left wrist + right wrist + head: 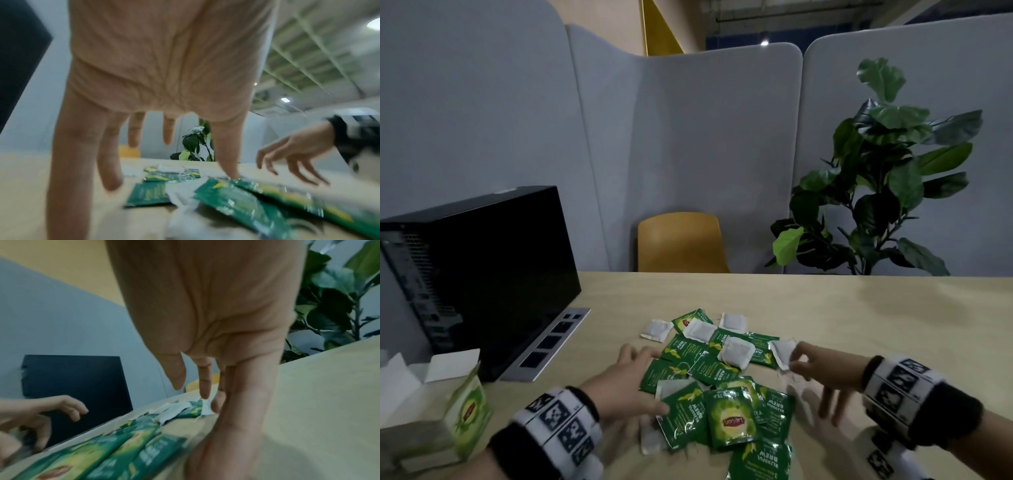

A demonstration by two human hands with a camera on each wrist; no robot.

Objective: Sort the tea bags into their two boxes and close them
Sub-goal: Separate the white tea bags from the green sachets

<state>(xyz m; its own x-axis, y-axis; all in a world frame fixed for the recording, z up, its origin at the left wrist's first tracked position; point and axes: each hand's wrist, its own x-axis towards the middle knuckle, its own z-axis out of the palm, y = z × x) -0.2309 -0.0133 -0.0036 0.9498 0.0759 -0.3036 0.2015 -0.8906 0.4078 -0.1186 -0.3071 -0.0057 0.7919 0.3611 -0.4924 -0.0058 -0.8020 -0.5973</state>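
Green sachets (729,419) and white tea bags (736,353) lie mixed in a pile on the wooden table (893,325). My left hand (640,377) hovers over the pile's left side with straight fingers, and its thumb touches a green sachet (683,416) (236,199). My right hand (796,359) pinches the edge of a white tea bag (780,353) (205,409) at the pile's right side, its other fingers hanging down. A green tea box (469,407) stands open at the front left, its white flaps (452,365) up. Its inside is hidden.
A black computer case (482,267) and a silver panel (548,346) fill the table's left side. Behind the far edge are a yellow chair (681,243), a leafy plant (876,188) and grey partitions. Bare table stretches to the right of the pile.
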